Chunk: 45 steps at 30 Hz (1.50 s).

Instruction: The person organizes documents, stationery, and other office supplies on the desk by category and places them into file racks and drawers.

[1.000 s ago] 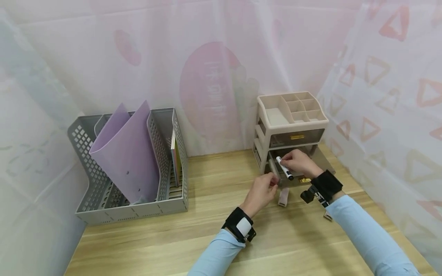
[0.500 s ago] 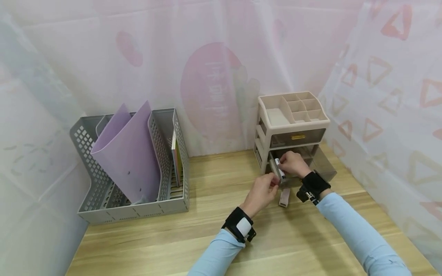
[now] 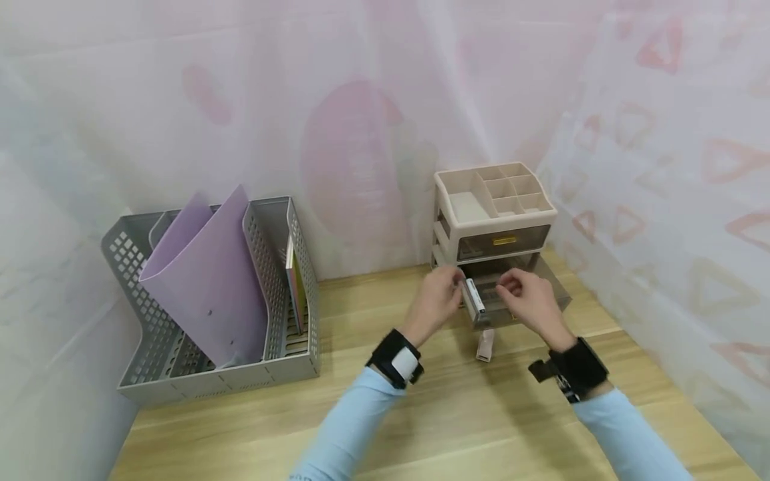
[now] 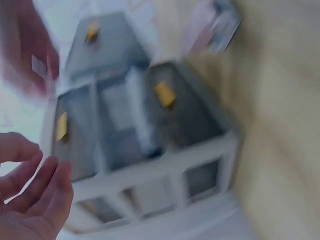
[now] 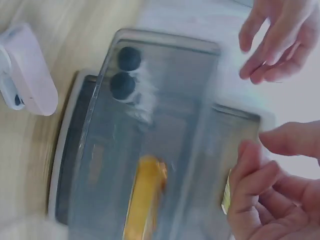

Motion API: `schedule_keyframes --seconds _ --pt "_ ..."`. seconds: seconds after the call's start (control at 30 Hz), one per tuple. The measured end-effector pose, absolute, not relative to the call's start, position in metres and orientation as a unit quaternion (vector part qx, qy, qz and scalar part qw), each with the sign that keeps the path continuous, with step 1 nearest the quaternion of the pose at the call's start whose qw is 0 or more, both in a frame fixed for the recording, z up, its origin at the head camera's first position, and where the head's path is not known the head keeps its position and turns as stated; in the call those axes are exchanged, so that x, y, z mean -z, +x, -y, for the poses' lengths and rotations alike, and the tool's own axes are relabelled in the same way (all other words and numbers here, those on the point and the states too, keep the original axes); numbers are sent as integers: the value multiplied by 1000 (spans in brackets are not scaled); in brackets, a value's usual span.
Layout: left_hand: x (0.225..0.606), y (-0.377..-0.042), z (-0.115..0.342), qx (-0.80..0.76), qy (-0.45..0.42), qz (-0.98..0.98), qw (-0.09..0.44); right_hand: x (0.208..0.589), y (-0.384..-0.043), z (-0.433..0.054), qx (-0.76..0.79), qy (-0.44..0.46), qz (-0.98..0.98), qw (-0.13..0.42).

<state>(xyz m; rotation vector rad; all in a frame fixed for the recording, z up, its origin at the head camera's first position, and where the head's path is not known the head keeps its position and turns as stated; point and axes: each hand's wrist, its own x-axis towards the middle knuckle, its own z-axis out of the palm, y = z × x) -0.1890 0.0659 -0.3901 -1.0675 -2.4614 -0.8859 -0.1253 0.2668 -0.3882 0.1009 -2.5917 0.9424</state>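
White markers (image 3: 474, 295) lie along the left wall of the pulled-out middle drawer (image 3: 522, 308) of a beige desktop organizer (image 3: 460, 224). Through the drawer front in the right wrist view, two dark round marker ends (image 5: 128, 59) show side by side. My left hand (image 3: 432, 302) is by the drawer's left edge; in the left wrist view its bent fingers (image 4: 30, 192) hold nothing. Over the drawer's right part hovers my right hand (image 3: 532, 302), its fingers (image 5: 255, 182) loosely curled and holding nothing.
A pale pink stapler-like object (image 3: 484, 345) lies on the wooden table (image 3: 415, 427) below the drawer. To the left stands a grey file rack (image 3: 216, 384) with a purple folder (image 3: 207, 287) and thin booklets (image 3: 295, 287). Printed curtains enclose the table.
My right hand has lowered a white marker into the drawer, let go and drawn back to the right. My left hand has moved up and back along the drawer's left side.
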Motion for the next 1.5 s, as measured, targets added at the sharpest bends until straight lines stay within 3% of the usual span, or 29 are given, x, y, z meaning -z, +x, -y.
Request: schedule_keyframes --seconds 0.13,0.23,0.4,0.57,0.7,1.17,1.5 --pt "351 -216 -63 286 -391 844 230 409 -95 -288 -432 27 884 176" --pt "328 -237 -65 240 -416 835 269 428 -84 -299 -520 -2 847 108" --pt "314 -260 -74 124 -430 861 241 446 -84 -294 -634 -76 770 15" --pt "319 -267 -79 113 -412 890 160 452 -97 -282 -723 -118 679 40" --pt "324 -267 -78 127 -403 897 132 456 -115 -275 -750 -136 644 58" --pt "320 -255 -84 150 -406 891 137 446 -185 -274 -763 -157 624 61" --pt "315 -256 -75 136 -384 902 145 448 -204 -268 -767 -125 627 43"
